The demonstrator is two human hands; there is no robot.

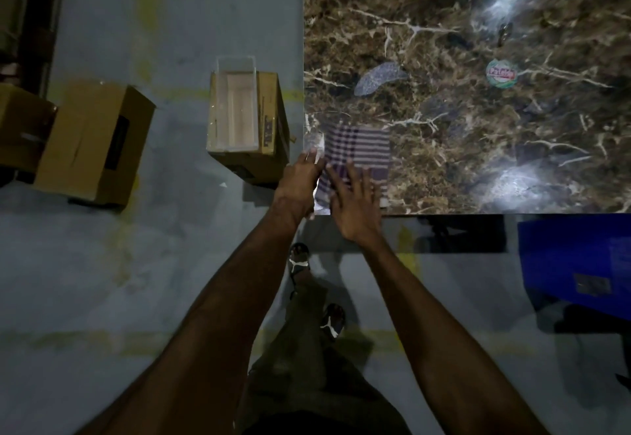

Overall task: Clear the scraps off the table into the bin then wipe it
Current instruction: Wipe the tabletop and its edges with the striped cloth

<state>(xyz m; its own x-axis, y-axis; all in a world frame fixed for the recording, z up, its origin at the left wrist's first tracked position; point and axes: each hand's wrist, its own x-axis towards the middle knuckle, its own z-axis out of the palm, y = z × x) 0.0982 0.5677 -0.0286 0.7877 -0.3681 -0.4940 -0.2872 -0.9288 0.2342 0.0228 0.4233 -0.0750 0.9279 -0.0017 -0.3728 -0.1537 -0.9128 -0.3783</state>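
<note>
A purple-and-white striped cloth (362,149) lies at the near left corner of the brown marble table (478,134). My right hand (355,202) rests flat on the cloth's near part with fingers spread. My left hand (300,182) is at the table's left edge, its fingers against the cloth's corner; the grip is blurred. On the table lie a grey leaf-shaped scrap (379,78), a round green-and-red wrapper (501,73) and a small dark scrap (504,32). A clear plastic bin (235,107) sits on a cardboard box just left of the table.
The cardboard box (269,120) under the bin stands on the grey floor. Another open cardboard box (88,141) lies further left. A blue container (577,264) stands below the table's near edge at right. My sandalled feet (317,291) are near the table corner.
</note>
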